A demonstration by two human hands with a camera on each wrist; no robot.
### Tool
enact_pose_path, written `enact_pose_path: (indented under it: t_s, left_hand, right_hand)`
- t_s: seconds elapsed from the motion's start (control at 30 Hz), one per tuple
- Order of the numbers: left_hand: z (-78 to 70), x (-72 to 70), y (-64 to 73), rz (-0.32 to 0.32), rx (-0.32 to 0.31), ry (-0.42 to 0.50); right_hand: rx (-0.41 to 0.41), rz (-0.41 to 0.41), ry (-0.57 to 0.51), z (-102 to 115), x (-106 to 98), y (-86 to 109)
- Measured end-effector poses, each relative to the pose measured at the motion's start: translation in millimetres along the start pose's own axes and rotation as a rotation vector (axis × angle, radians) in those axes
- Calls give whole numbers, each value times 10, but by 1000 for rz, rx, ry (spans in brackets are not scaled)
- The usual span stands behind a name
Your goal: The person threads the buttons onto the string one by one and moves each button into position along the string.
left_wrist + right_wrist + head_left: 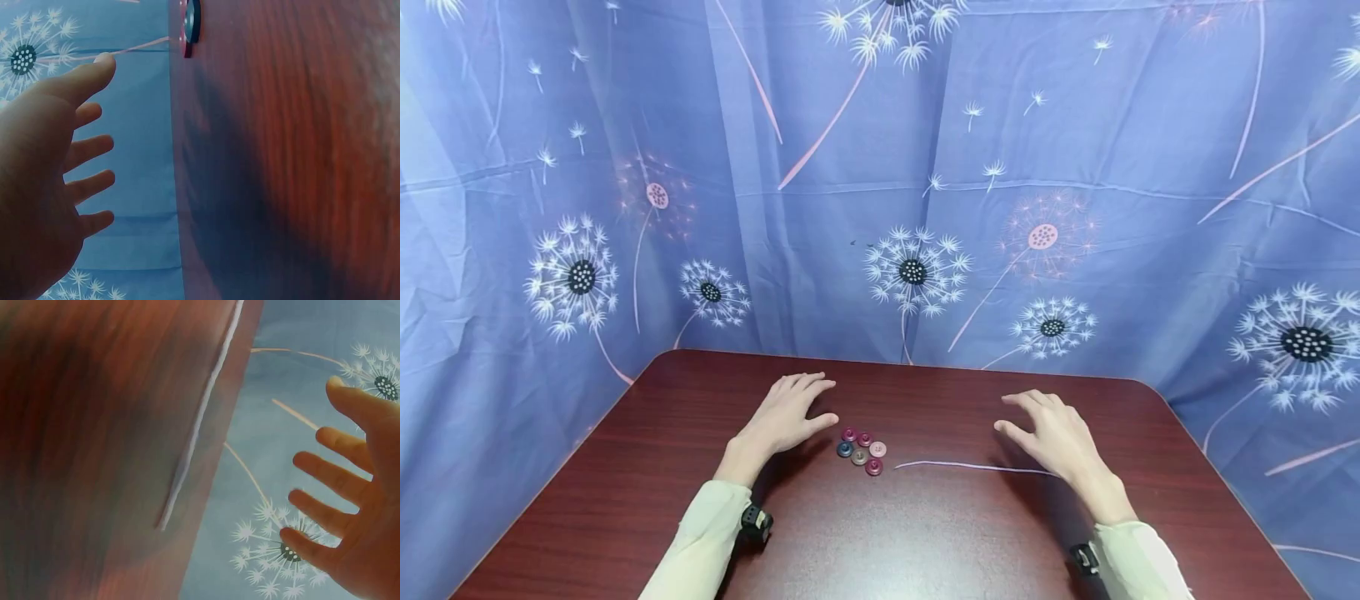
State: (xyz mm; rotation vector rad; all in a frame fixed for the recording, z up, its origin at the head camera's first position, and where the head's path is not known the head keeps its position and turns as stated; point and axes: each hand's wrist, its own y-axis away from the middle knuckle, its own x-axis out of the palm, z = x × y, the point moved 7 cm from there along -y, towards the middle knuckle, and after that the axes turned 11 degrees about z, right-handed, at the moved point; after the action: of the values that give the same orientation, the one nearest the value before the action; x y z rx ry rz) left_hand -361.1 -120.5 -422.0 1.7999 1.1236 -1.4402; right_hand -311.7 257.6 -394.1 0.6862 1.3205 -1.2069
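Several round buttons (860, 457) lie in a tight cluster near the middle of the table, in dark red, pink, brown and dark blue. To their left my left hand (784, 416) hovers over the wood with its fingers spread and nothing in it. A thin pale lilac cord (973, 466) stretches nearly straight from beside the buttons toward the right. My right hand (1057, 434) is held above the cord's right end, fingers apart and holding nothing. In the right wrist view the cord (199, 419) lies on the table, away from the fingers.
The dark red-brown wooden table (880, 542) has rounded far corners. Behind it and on the left hangs a blue curtain (820, 250) printed with dandelions. Each sleeve carries a small black wrist camera, the left camera (756, 523) and the right camera (1084, 558).
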Motion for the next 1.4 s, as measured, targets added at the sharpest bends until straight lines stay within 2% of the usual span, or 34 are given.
enact_pose_path:
  t_s: [0.33,0.67,0.87,1.4]
  left_hand:
    - [-139,2,28,18,39,66]
    - [-192,58,32,33,17,136]
    - [-277,98,26,28,24,171]
    - [-360,214,18,57,34,214]
  right_hand:
    - [-32,13,-58,206,-12,-20]
    - [-38,28,-124,398,54,-49]
    - [-43,48,-162,497,134,-58]
    - [-59,72,-191,618,231,-107]
